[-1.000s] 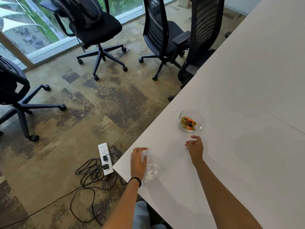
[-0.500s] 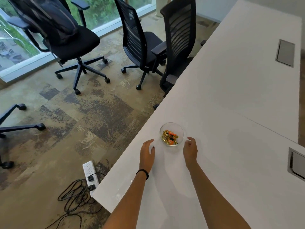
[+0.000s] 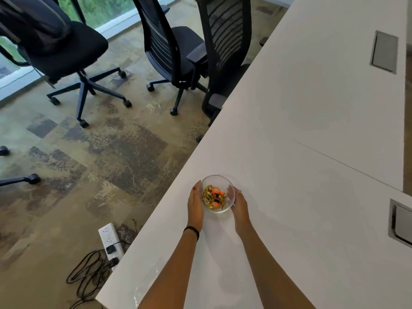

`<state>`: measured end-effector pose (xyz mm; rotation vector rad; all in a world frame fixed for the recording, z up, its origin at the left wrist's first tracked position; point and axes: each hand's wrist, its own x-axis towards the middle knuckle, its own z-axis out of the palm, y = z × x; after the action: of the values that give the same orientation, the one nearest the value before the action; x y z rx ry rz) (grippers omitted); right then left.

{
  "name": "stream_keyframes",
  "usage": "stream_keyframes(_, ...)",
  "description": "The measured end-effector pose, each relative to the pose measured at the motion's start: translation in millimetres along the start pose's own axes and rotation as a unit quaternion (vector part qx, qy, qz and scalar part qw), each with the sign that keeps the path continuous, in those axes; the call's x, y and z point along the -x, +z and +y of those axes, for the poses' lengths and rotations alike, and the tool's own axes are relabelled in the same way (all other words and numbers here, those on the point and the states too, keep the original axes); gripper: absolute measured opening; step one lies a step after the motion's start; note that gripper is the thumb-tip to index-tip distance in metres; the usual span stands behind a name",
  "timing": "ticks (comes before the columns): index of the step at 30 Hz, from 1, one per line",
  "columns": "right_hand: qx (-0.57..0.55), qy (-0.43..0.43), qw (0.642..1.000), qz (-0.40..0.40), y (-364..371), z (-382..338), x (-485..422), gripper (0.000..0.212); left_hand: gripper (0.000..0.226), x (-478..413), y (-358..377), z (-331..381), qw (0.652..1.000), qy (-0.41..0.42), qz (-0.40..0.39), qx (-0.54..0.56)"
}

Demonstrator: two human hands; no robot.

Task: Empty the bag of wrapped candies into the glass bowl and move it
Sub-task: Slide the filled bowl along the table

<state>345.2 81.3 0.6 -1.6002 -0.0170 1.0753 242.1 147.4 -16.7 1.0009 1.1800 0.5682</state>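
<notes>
Hands cup bowl (image 3: 218, 194) between palms: left hand (image 3: 195, 207) and right hand (image 3: 240, 207) half-curled against glass sides, steadying candies (image 3: 213, 196) for move. Bag (image 3: 146, 286) lies flat, apparently emptied, behind left forearm.

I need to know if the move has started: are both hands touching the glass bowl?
Touching. The head view shows the left hand and right hand cupped against opposite sides of the glass bowl, with no gap visible at either palm.

Empty bag (image 3: 145, 288) partly behind left forearm, cut by edge.
</notes>
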Motion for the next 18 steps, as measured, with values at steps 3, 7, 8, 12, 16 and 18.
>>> stream_keyframes(3, -0.015, 0.004, 1.0, -0.008, -2, 5, -9, 0.032, 0.036, -8, 3, -1, 0.999, -0.028, -0.004, 0.03)
stream_keyframes(7, -0.033, 0.001, 0.999, -0.004, 2, 10, -12, 0.031, 0.043, -11, 5, -4, 0.997, -0.056, 0.006, 0.048)
stream_keyframes(8, -0.038, 0.0, 0.999, -0.005, 2, 10, -14, 0.029, 0.047, -12, 8, -5, 0.997, -0.06, 0.004, 0.052)
stream_keyframes(12, -0.066, 0.004, 0.997, -0.025, 1, 15, -15, 0.039, 0.051, -14, 10, -9, 0.996, -0.068, -0.003, 0.059)
stream_keyframes(16, -0.081, 0.003, 0.995, -0.05, 0, 15, -14, 0.042, 0.054, -15, 11, -10, 0.997, -0.068, -0.001, 0.04)
stream_keyframes(18, -0.087, -0.001, 0.995, -0.051, 3, 15, -12, 0.041, 0.051, -14, 12, -9, 0.996, -0.074, 0.009, 0.051)
